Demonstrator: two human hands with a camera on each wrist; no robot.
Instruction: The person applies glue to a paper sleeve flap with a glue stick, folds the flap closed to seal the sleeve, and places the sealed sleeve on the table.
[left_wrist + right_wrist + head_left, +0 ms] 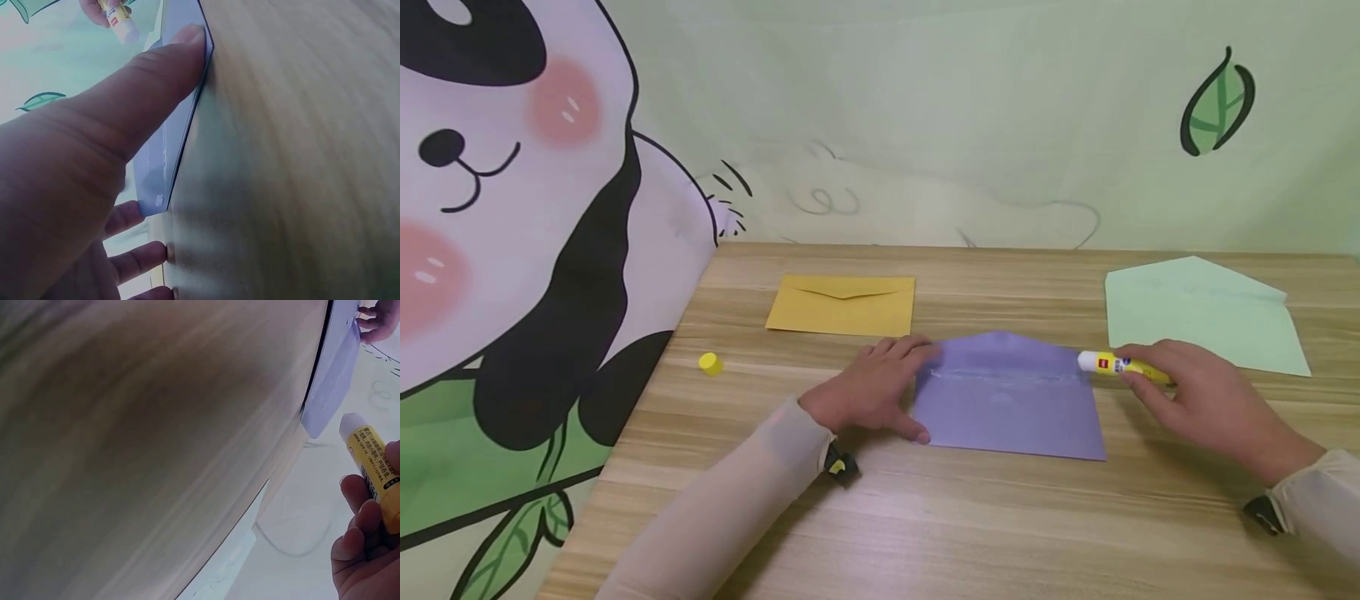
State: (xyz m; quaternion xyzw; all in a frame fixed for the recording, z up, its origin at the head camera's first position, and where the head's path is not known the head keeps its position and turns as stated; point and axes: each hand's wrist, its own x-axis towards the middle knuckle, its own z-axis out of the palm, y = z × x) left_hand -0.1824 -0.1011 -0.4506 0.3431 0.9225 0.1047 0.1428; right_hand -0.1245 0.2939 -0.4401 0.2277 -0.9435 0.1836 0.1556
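Note:
A purple envelope (1007, 417) lies on the table with its flap up, a glossy whitish streak running along the fold. My left hand (880, 387) rests at its left edge, fingers spread; in the left wrist view the thumb (156, 81) presses on a corner of the envelope (153, 178). In my right hand (1202, 400) is an uncapped yellow glue stick (1138, 369), held between thumb and fingers. Its white tip overlaps the flap's right end in the head view. The right wrist view shows the glue stick (375, 459) pointing toward the envelope (331, 381).
A yellow cap (711, 363) sits on the table at the left. Behind the left hand lies a yellow envelope (842, 308) with its flap down. A mint-green envelope (1202, 321), flap up, is at the back right. A panda-printed backdrop (925, 125) stands behind the table.

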